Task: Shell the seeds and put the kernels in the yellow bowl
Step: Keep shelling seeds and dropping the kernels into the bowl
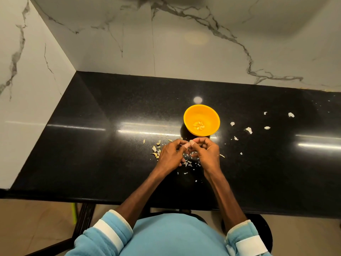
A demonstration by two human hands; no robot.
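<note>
My left hand (pixel 170 154) and right hand (pixel 206 152): fingers curled, thumb tips meeting just before the yellow bowl (pixel 191 111); whether they pinch a seed, I cannot tell; bowl upright on the black counter (pixel 92 145), a few kernels (pixel 199 126) inside; seeds (pixel 156 150) beside my left hand; pale shell scraps (pixel 248 129) scattered to the right.

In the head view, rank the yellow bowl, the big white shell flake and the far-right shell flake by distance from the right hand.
1. Yellow bowl, just beyond the right hand.
2. Big white shell flake, right of the bowl.
3. Far-right shell flake, farther right and back.
</note>
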